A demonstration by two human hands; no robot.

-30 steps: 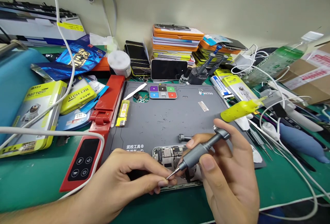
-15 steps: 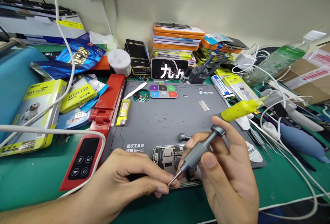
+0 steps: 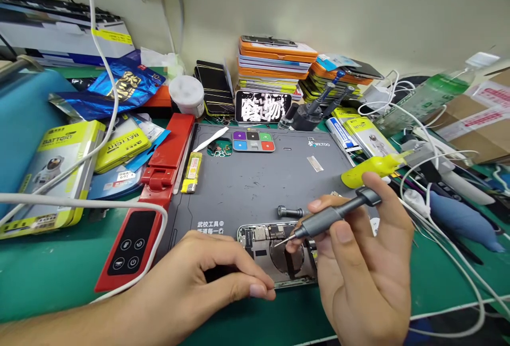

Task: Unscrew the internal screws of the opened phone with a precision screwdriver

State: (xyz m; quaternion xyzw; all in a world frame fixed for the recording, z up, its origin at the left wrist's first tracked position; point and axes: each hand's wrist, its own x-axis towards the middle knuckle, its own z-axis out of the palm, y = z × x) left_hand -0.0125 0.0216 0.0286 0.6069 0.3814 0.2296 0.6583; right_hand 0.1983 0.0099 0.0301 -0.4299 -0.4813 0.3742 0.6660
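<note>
An opened phone [image 3: 261, 269] lies on the dark grey work mat [image 3: 255, 176], its inner parts and a round dark coil showing. My right hand [image 3: 358, 261] grips a grey screwdriver [image 3: 330, 217], whose thin tip points down left over the phone. In front of the phone's left end is my left hand [image 3: 223, 277], thumb and index finger pinched together; anything between them is too small or hidden to make out. A second dark grey screwdriver [image 3: 290, 211] lies on the mat just behind the phone.
Left are a red device [image 3: 131, 245], a small yellow battery pack [image 3: 192, 172] and a white cable [image 3: 131, 204]. Behind stand a lit phone screen [image 3: 261, 107], a tool holder [image 3: 306, 117] and stacked boxes [image 3: 274, 59]. Right are a yellow bottle [image 3: 368, 170] and a blue blower [image 3: 462, 218].
My right hand has moved right and lifted the screwdriver's tip away from my left fingertips. The screwdriver is now tilted flatter, and more of the opened phone shows.
</note>
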